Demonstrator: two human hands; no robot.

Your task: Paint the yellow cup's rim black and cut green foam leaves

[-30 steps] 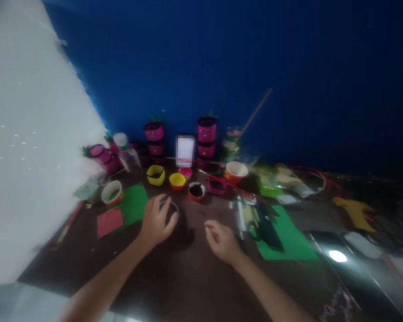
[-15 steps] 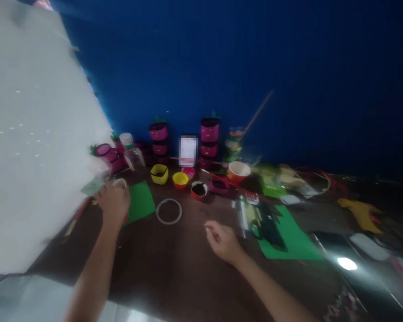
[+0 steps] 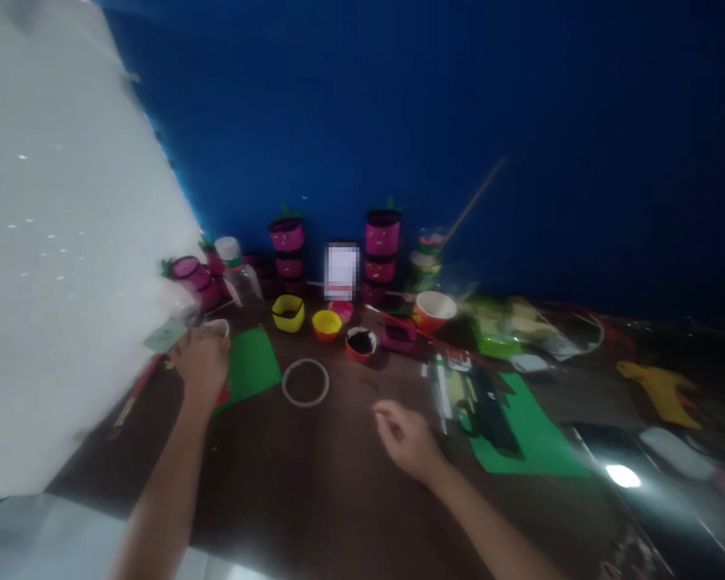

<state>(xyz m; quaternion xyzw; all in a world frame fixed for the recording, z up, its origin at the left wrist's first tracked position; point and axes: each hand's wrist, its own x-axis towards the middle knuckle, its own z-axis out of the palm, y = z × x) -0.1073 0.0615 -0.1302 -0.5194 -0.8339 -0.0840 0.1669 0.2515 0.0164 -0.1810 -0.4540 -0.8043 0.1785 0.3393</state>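
Round white-rimmed cup (image 3: 220,327) stands upright, mouth upward, partly behind part-open left hand (image 3: 200,361), grip unclear; right hand (image 3: 408,437) curls loosely, empty.

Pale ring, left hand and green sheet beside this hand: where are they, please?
Pale ring (image 3: 284,383), head view: left rim.
Left hand (image 3: 200,360), head view: its back.
Green sheet (image 3: 251,367), head view: its middle.

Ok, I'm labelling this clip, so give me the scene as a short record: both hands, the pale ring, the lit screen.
left hand: at the leftmost cup; grip unclear
right hand: loosely curled, no held object visible
pale ring: lying on the table
lit screen: upright between two purple stacks
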